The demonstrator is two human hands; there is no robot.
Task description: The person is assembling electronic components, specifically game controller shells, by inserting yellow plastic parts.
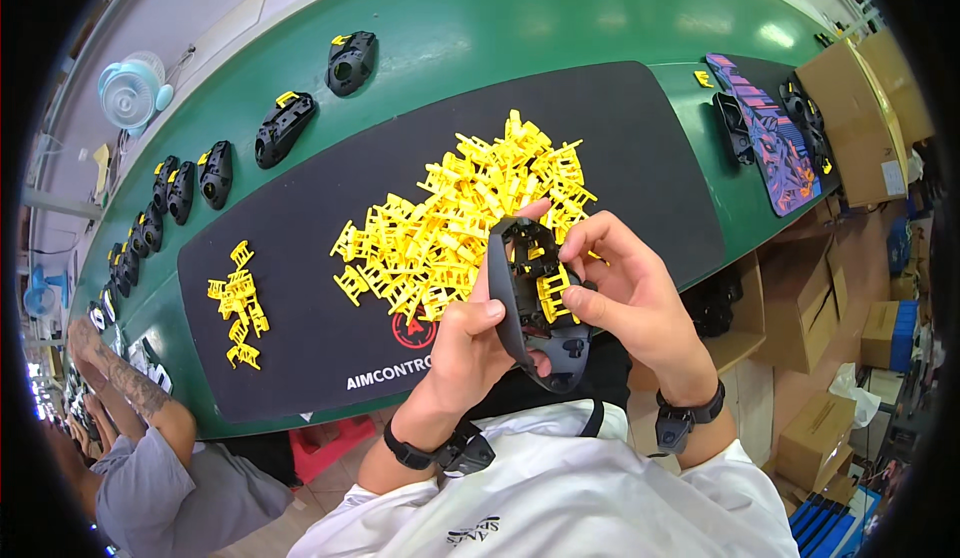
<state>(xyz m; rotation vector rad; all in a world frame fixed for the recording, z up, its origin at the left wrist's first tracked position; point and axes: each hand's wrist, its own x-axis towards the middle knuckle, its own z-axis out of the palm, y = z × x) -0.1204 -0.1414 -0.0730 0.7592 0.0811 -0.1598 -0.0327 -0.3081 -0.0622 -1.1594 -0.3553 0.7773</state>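
My left hand (pixel 470 343) is closed around a black plastic shell (pixel 512 323) that looks like a game controller housing, tilted upright with its hollow inside facing me. Inside that shell sits a yellow plastic clip (pixel 553 296) with several prongs. The thumb and fingers of my right hand (pixel 632 283) pinch at the clip's right edge, against the shell's rim. Just beyond my hands, a large heap of the same yellow clips (pixel 460 213) lies on a black mat (pixel 640 128). A smaller group of yellow clips (pixel 238 298) is at the mat's left side.
Several black shells with yellow clips (pixel 285 128) line the green table's (pixel 450 18) far and left side. A patterned board (pixel 765 138), a black shell (pixel 733 128) and a cardboard box (pixel 850 118) are at right. At left, a person in a grey shirt (pixel 185 493) works beside me.
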